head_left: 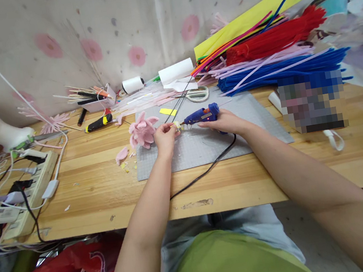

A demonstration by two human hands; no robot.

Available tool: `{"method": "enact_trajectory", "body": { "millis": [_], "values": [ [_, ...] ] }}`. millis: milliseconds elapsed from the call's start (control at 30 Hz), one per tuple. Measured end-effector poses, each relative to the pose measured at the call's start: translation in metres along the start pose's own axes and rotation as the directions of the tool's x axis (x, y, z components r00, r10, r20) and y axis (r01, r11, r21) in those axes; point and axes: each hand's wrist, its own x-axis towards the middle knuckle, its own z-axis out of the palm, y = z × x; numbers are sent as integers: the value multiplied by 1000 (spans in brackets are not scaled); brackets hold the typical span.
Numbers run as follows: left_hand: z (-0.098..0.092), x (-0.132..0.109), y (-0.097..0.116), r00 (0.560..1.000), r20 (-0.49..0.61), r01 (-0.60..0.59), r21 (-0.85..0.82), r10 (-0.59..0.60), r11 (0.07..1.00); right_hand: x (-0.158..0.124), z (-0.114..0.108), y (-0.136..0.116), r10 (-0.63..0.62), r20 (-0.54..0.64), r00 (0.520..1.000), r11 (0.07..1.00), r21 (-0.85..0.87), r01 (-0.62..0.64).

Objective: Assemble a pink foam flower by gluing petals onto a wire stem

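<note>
My right hand [225,122] is wrapped round a blue hot glue gun [201,114], its nozzle pointing left. The nozzle tip meets, or almost meets, a small pale-yellow fringed piece [178,126] pinched in the fingers of my left hand [165,137]. Thin dark stems [181,101] run up and right from near that piece; whether they join it I cannot tell. Just left of my left hand is a fluffy pink flower [142,130]. Under both hands lies a grey cutting mat [194,154]. A black cord [205,176] trails from the gun toward the table's front edge.
Bundles of red [276,38] and blue pipe cleaners [281,72] fill the back right. Scissors [197,94] and a yellow strip [168,111] lie behind my hands. A black-and-yellow tool [98,123] is left of the flower. A power strip [30,194] with tangled cables occupies the left.
</note>
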Motion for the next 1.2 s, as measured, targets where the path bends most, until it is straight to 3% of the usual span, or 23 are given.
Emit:
{"method": "enact_trajectory", "body": {
  "millis": [367, 600, 1200],
  "values": [
    [1, -2, 1, 999, 39, -7, 26, 6, 1000, 2, 2, 5, -33, -43, 999, 997, 71, 36],
    [1, -1, 1, 1000, -2, -12, 7, 12, 1000, -2, -1, -2, 19, -1, 1000, 999, 39, -19],
    [0, 0, -4, 999, 28, -44, 41, 43, 998, -5, -1, -8, -97, 11, 995, 993, 69, 96]
  ]
}}
